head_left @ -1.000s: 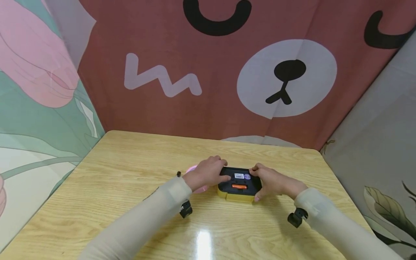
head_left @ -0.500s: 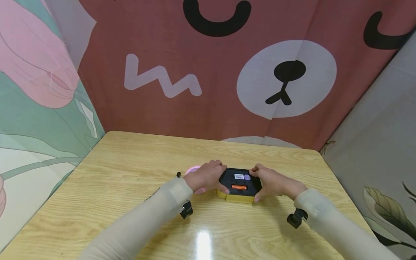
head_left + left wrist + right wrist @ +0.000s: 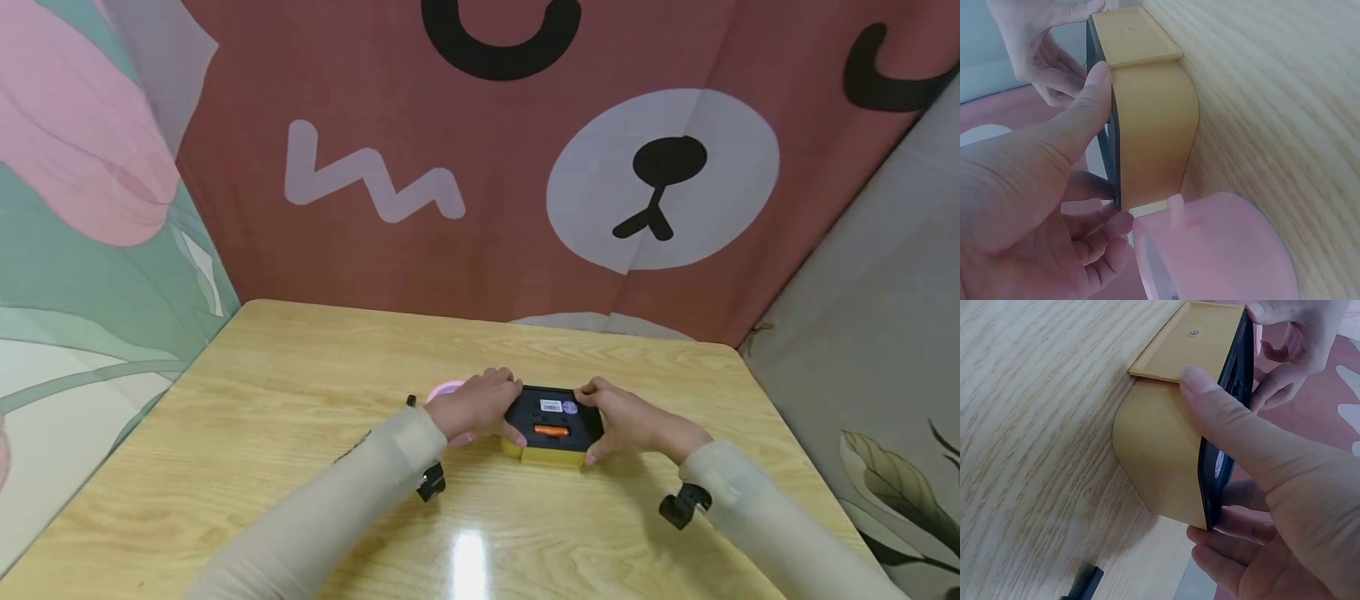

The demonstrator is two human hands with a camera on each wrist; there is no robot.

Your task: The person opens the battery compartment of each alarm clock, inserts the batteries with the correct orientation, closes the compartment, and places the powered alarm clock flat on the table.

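Note:
A yellow box with a black panel facing up sits on the wooden table; its exact kind is unclear. A white label, a purple round sticker and an orange bar show on that panel. My left hand grips the box's left end, thumb on the near edge and fingers at the far edge. Likewise, my right hand holds the right end, its thumb against the yellow side. Beside the left hand stands a hollow pink round object with a small tab, partly hidden in the head view.
A small black object lies on the table near the right hand. The wooden table reaches to a brown bear-print cloth at the back. Printed cloths also hang at both sides.
The left thumb has slid from on top of the black panel to its near left edge, and the left fingers have shifted slightly. The right hand and box stay about where they were.

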